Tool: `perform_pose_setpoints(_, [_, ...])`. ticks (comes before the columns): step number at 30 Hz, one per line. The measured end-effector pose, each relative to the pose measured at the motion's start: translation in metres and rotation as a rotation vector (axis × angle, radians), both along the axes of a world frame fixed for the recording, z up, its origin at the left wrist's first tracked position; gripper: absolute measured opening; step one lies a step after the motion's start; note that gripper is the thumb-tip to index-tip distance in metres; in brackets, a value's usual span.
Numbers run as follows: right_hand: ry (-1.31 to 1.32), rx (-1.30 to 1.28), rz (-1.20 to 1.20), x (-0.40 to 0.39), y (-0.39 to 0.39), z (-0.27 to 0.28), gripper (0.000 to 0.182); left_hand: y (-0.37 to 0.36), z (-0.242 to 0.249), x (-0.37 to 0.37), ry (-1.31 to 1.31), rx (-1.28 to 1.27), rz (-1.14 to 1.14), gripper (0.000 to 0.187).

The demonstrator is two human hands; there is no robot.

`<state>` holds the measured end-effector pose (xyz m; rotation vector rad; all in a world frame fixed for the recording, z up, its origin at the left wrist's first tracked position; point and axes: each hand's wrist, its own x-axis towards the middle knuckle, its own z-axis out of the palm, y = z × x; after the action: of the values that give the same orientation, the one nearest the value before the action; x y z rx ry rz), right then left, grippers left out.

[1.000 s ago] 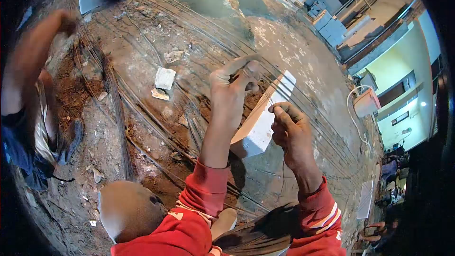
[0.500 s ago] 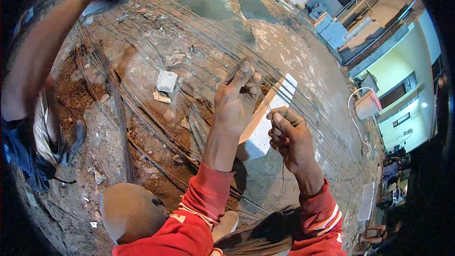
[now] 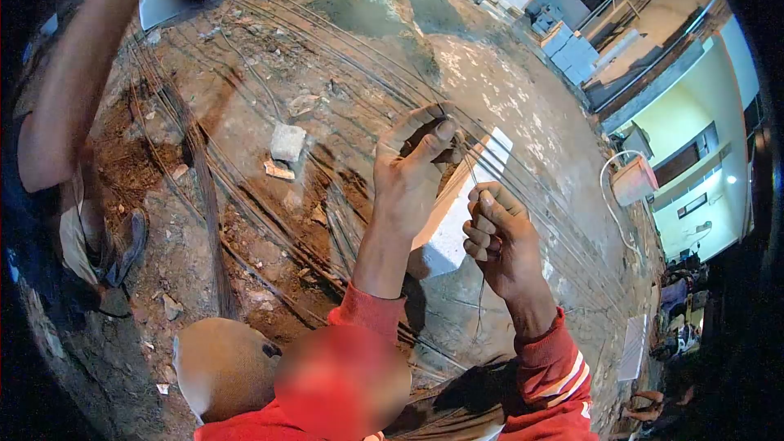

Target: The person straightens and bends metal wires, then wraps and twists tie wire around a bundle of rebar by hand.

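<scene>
My left hand [image 3: 412,165] is raised in front of the long steel bars [image 3: 547,184], with thumb and curled fingertips closed on a thin wire. Just right of it and lower, my right hand [image 3: 505,237] pinches the same thin binding wire [image 3: 472,170], which stretches up toward my left fingertips. A loose tail of wire hangs below my right hand. Behind both hands lies a long white block [image 3: 447,249] on the ground, partly covered by them. Whether the wire loops round a bar is too fine to make out.
At left, another person's bare arm [image 3: 73,73] reaches upward. Bundled thin rods [image 3: 204,229] and more bars cross the rough dirt. A pale stone [image 3: 287,142] lies mid-left, another white block [image 3: 167,4] at upper left. A bucket [image 3: 634,180] stands at right.
My left fingers have opened out from a tighter fist and the hand is turned slightly, nearer the bars. My right hand has barely moved. The other person's arm has swung up and left.
</scene>
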<state>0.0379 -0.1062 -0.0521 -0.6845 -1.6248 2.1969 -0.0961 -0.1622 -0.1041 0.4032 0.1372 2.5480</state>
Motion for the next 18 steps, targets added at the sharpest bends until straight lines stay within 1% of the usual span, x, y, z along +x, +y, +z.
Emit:
perform_pose_setpoints(1, [0.011, -0.023, 0.017, 0.000, 0.000, 0.000, 0.014, 0.001, -0.002, -0.001, 0.005, 0.001, 0.001, 0.029])
perform_pose_setpoints(3, [0.022, -0.048, 0.033, -0.001, 0.000, 0.000, 0.014, -0.001, -0.003, -0.004, -0.015, -0.022, -0.070, 0.031])
perform_pose_setpoints(4, [0.018, -0.052, 0.059, 0.000, 0.000, 0.001, 0.014, -0.002, -0.002, -0.001, -0.048, 0.002, -0.098, 0.033])
perform_pose_setpoints(6, [0.012, -0.059, 0.087, 0.000, -0.001, 0.001, 0.015, -0.001, -0.001, 0.000, -0.084, 0.011, -0.112, 0.033])
perform_pose_setpoints(8, [-0.046, 0.086, 0.066, 0.000, -0.001, 0.001, 0.015, 0.000, 0.000, 0.000, -0.117, 0.023, -0.126, 0.033])
perform_pose_setpoints(9, [-0.044, 0.088, 0.066, 0.000, -0.002, 0.002, 0.015, 0.000, 0.001, 0.002, -0.074, -0.067, -0.054, 0.031])
perform_pose_setpoints(10, [-0.096, 0.132, 0.064, 0.000, -0.002, 0.004, 0.014, 0.000, 0.001, 0.003, -0.031, -0.157, 0.016, 0.030])
perform_pose_setpoints(11, [-0.148, 0.174, 0.062, 0.001, -0.002, 0.005, 0.014, 0.001, 0.001, 0.003, -0.030, -0.157, 0.015, 0.030])
perform_pose_setpoints(13, [-0.154, 0.188, 0.041, 0.002, -0.002, 0.004, 0.014, 0.001, -0.002, 0.003, 0.032, -0.338, 0.093, 0.025])
perform_pose_setpoints(14, [-0.158, 0.203, 0.026, 0.001, -0.001, 0.003, 0.013, 0.000, -0.002, 0.004, 0.030, -0.343, 0.100, 0.025])
perform_pose_setpoints(15, [-0.157, 0.197, 0.042, 0.001, -0.002, 0.003, 0.013, 0.002, 0.000, 0.008, -0.027, -0.259, 0.101, 0.021])
perform_pose_setpoints(16, [-0.178, 0.276, -0.030, 0.002, -0.003, 0.004, 0.013, 0.002, 0.000, 0.010, -0.082, -0.179, 0.114, 0.019])
perform_pose_setpoints(17, [-0.198, 0.351, -0.087, 0.001, -0.004, 0.004, 0.013, 0.010, -0.003, 0.015, 0.032, -0.233, 0.275, 0.019])
perform_pose_setpoints(18, [-0.225, 0.401, -0.135, 0.000, -0.005, 0.003, 0.014, 0.017, -0.009, 0.012, -0.086, -0.221, 0.182, 0.022])
